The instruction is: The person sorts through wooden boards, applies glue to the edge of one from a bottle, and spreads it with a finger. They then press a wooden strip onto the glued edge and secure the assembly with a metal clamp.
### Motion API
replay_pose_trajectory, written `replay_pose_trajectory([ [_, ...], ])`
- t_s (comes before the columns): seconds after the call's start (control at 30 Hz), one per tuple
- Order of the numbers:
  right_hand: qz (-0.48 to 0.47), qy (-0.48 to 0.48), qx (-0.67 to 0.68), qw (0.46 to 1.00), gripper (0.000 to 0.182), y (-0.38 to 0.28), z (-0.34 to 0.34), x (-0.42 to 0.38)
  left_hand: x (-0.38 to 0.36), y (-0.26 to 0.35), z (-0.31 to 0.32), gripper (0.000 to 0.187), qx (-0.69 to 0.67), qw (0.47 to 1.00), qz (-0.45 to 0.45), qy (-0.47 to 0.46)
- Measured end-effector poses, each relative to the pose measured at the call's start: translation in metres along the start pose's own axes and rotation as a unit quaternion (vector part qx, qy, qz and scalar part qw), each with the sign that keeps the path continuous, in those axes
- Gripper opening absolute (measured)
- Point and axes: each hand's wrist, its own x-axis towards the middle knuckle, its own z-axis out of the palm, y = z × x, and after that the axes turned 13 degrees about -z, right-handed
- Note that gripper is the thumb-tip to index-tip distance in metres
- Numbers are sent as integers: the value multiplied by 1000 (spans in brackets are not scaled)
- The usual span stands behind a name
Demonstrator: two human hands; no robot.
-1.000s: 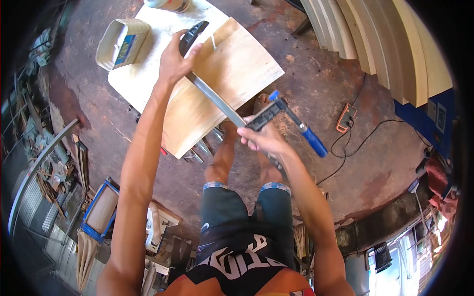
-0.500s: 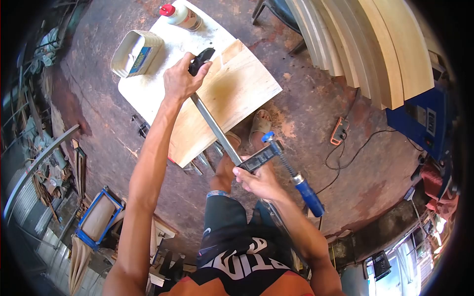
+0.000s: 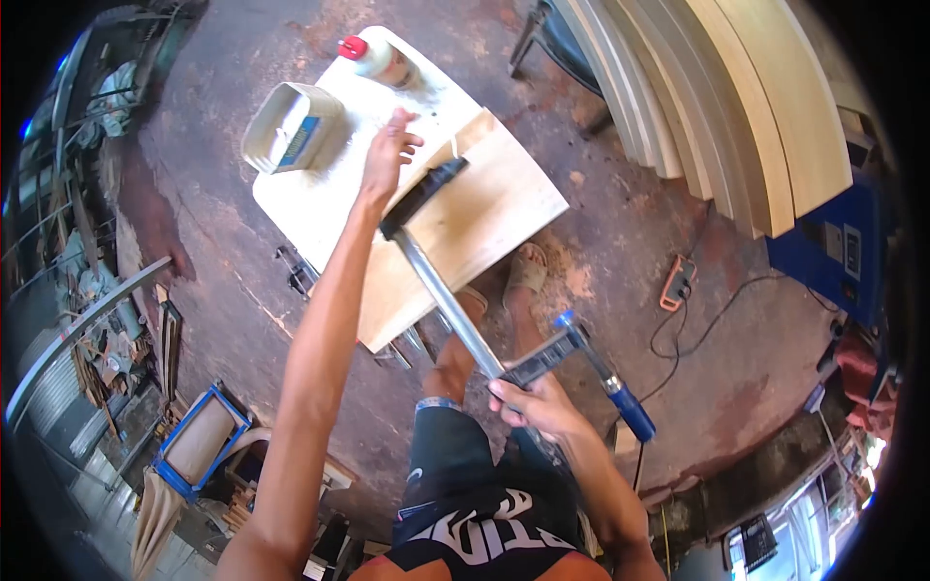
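A long bar clamp [image 3: 450,305] slants across the view, with a black fixed jaw at its upper end and a blue screw handle at the lower right. My right hand [image 3: 536,403] is wrapped round the bar beside the sliding jaw. My left hand [image 3: 391,155] is off the clamp, fingers apart and holding nothing, just up and left of the black jaw. Beneath the jaw, a light wooden board [image 3: 504,184] lies on a white table [image 3: 276,198]. A white bottle [image 3: 387,66] with a red cap and an open plastic tub [image 3: 293,131] stand on the table.
Curved wooden pieces [image 3: 765,126] are stacked at the upper right, near a blue machine [image 3: 838,242]. An orange power outlet [image 3: 677,283] with black cables lies on the floor. Scrap wood and a blue-framed piece [image 3: 201,441] are at the left.
My left hand has let go of the clamp's black jaw and opened beside it. The whole scene has shifted slightly right and down in view.
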Motion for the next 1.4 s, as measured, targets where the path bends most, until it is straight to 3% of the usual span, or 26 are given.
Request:
replay_pose_trajectory([
  [0.07,-8,20,0,1000,19,6,-8,-8,28,-19,7,88,116,993,25,-24],
  [0.13,-9,37,7,999,20,7,-14,-16,51,-35,15,91,244,969,-29,-17],
  [0.27,6,67,17,998,17,-1,-21,-37,61,-43,20,93,190,974,-98,-75],
  [0.53,-3,98,18,995,12,0,-30,-50,64,-42,26,90,215,971,-91,-52],
  [0.67,-21,75,15,997,23,4,-37,-48,60,-47,24,83,171,980,-82,-57],
  [0.83,-29,58,40,997,24,0,-39,-43,55,-62,18,76,100,990,-71,-72],
  [0.93,-28,46,54,997,23,-6,-39,-43,50,-60,16,75,-20,991,-100,-87],
  [1.03,-37,49,16,998,25,-3,-45,-44,40,-53,10,58,-212,970,-76,-93],
  [1.13,-63,85,-41,994,19,3,-42,-44,19,-49,3,43,-272,951,-59,-137],
  [1.17,-74,102,-60,990,16,4,-41,-43,17,-48,-1,36,-294,945,-63,-130],
  [1.27,-91,101,-139,981,16,11,-46,-45,15,-59,-11,35,-155,987,37,8],
  [1.3,-90,108,-146,979,17,14,-47,-45,13,-56,-14,43,-161,986,50,12],
  [1.4,-89,120,-164,975,17,19,-48,-49,1,-48,-18,51,146,955,156,204],
])
